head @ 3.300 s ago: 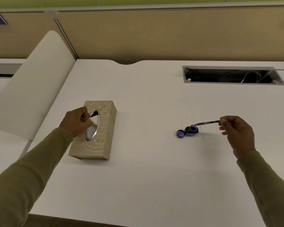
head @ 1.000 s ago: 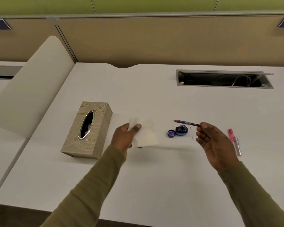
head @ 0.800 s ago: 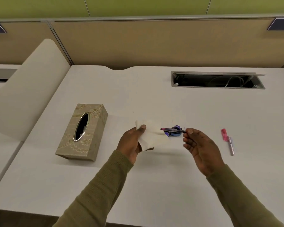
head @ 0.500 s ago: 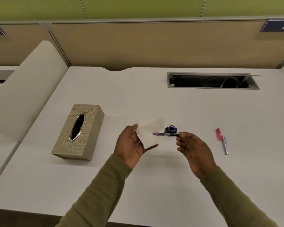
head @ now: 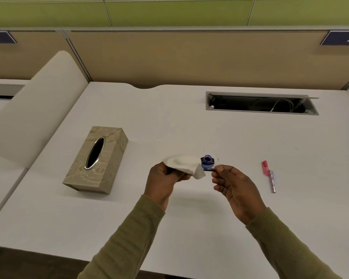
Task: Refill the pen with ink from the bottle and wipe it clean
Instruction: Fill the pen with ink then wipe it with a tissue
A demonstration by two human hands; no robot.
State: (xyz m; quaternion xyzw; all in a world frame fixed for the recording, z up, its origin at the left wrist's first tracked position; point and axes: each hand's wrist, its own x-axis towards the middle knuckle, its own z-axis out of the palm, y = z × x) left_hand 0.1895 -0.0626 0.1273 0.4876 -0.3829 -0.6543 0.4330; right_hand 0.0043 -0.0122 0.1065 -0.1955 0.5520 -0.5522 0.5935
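Tissue [head: 184, 165] now covers the pen [head: 209, 169], hiding its tip; left grip [head: 161, 182] clutches tissue, right grip [head: 236, 186] pinches pen

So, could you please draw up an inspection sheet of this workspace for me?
Surface: white desk with a curved back edge.
Job's things: open ink bottle upright on the desk; pen, its tip end hidden in the tissue.
Clutter: tissue box; pink and silver pen parts lying at the right.
Hands: left hand grips the tissue; right hand pinches the pen.
Cables: wires inside the open desk tray.
Surroundings: tan partition, green panels above.
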